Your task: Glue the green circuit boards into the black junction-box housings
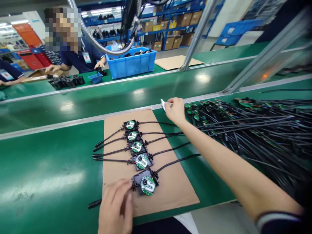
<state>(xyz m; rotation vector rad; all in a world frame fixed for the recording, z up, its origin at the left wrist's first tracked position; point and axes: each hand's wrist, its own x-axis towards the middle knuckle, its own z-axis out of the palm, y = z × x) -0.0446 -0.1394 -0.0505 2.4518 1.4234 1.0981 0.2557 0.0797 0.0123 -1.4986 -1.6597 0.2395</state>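
Several black housings with round green circuit boards and black cables lie in a row on a brown cardboard sheet (168,191). My left hand (117,208) rests at the near edge, fingers curled on the cable beside the nearest housing (145,184). My right hand (175,110) reaches far across to the bench's back edge, fingers closed on a small white object (163,104). It sits next to the big pile of black cables with green boards (255,130).
A green conveyor belt (122,97) runs behind the bench. Across it, a person in dark blue works near a blue bin (131,63), a small blue tray (95,78) and black parts (65,82). A slanted metal post (198,35) rises at right.
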